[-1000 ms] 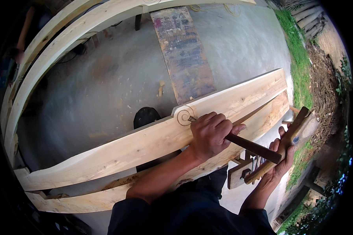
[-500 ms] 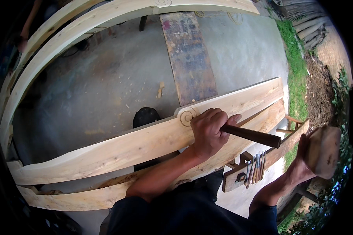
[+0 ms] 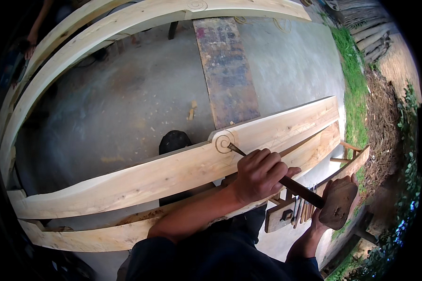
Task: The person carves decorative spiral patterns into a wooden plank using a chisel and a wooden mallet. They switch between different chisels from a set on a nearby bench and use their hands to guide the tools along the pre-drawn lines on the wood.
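My left hand [image 3: 260, 175] is closed around a wood chisel [image 3: 305, 193], its long dark handle sticking out to the right. The blade tip rests at the right edge of a spiral [image 3: 223, 141] marked on a pale timber beam [image 3: 164, 175]. My right hand [image 3: 320, 221] grips a wooden mallet [image 3: 338, 203], a thick block whose face is against or very near the chisel's butt end; I cannot tell which. Part of the right hand's grip is hidden behind the block.
A second beam [image 3: 103, 238] lies nearer me. Several slim carving tools [image 3: 305, 210] sit on a narrow wooden bench [image 3: 275, 221]. Beyond, a stained plank [image 3: 227, 70] lies on the concrete floor, and a curved beam [image 3: 86, 40] spans the back. Another person's hand [image 3: 31, 43] shows far left.
The mallet has swung left and down to the chisel's end. My left hand has shifted right and lower, the chisel now tilts more steeply, and its tip shows beside the spiral.
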`<state>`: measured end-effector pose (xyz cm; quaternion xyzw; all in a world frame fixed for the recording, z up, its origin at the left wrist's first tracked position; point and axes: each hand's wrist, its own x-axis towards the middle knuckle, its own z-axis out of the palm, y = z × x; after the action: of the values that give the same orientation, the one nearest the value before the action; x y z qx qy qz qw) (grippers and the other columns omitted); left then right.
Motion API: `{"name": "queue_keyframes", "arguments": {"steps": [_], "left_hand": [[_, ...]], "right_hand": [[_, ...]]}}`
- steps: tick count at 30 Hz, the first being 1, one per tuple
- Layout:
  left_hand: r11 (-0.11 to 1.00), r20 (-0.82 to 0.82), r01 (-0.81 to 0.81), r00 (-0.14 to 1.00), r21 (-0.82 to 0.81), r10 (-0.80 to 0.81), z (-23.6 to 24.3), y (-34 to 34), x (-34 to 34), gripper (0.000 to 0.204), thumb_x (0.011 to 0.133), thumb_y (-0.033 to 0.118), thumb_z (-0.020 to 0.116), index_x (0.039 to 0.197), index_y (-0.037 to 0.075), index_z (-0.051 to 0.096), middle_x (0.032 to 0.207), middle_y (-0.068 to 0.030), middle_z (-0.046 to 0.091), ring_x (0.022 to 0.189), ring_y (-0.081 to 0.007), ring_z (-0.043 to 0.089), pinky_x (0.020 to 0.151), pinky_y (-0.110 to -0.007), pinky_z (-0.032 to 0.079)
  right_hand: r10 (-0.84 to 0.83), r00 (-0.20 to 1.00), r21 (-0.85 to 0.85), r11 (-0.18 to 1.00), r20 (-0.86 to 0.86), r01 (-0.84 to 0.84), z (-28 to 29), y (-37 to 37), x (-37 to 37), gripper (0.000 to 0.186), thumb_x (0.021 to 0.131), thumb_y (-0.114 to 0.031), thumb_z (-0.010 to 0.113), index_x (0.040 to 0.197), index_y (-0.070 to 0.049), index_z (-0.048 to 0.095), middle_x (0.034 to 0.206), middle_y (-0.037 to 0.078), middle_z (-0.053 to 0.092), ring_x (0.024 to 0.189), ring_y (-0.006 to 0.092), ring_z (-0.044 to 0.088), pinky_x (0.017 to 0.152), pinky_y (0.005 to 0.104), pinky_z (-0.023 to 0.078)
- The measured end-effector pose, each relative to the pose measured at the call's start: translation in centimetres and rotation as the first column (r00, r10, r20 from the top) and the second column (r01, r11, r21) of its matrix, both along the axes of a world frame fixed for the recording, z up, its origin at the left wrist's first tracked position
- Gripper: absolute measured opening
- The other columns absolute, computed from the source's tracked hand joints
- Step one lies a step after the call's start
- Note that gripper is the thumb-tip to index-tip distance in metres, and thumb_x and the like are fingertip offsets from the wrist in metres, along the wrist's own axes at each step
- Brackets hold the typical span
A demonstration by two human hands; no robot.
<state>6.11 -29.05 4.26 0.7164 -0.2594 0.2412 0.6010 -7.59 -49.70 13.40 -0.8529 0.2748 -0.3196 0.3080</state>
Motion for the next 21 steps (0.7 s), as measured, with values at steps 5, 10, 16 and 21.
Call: {"name": "queue_keyframes", "arguments": {"steps": [5,10,16,21], "left_hand": [[0.996,0.056,0.088,0.994,0.028,-0.09,-0.7,-0.2,-1.6,0.047,0.08,0.027,0.094,0.066,0.013,0.052,0.064,-0.0007,0.047,0.055,-0.0185,0.052,0.049,-0.032,0.04],[0.997,0.069,0.069,0.995,0.024,-0.07,-0.5,-0.1,-1.3,0.05,0.078,0.028,0.095,0.063,0.014,0.049,0.062,-0.0007,0.044,0.052,-0.0182,0.051,0.046,-0.032,0.039],[0.998,0.054,0.059,0.997,-0.003,-0.059,-0.4,-0.1,-1.1,0.049,0.079,0.021,0.094,0.062,0.014,0.049,0.06,-0.0012,0.044,0.051,-0.0183,0.05,0.046,-0.033,0.039],[0.998,0.048,0.058,0.997,-0.006,-0.057,-0.3,0.1,-1.0,0.048,0.078,0.019,0.094,0.061,0.014,0.049,0.059,-0.0012,0.043,0.049,-0.0182,0.049,0.046,-0.033,0.039]], "right_hand": [[0.148,0.987,-0.305,0.939,-0.066,-0.161,0.6,3.6,0.5,0.05,0.1,-0.012,0.078,0.14,0.005,0.052,0.106,0.009,0.067,0.1,0.02,0.064,0.104,0.038,0.049],[0.172,0.974,-0.458,0.861,-0.149,-0.222,1.3,3.0,0.3,0.057,0.097,-0.013,0.082,0.141,0.006,0.051,0.101,0.009,0.068,0.096,0.019,0.063,0.102,0.0389,0.046],[0.211,0.969,-0.374,0.895,-0.125,-0.243,0.8,3.3,0.4,0.067,0.098,-0.013,0.081,0.15,0.008,0.045,0.106,0.01,0.068,0.097,0.0191,0.064,0.1,0.0373,0.048],[0.221,0.969,-0.383,0.891,-0.106,-0.245,0.8,3.9,0.8,0.07,0.097,-0.01,0.082,0.152,0.008,0.043,0.104,0.01,0.067,0.095,0.0178,0.064,0.095,0.0337,0.05]]}}
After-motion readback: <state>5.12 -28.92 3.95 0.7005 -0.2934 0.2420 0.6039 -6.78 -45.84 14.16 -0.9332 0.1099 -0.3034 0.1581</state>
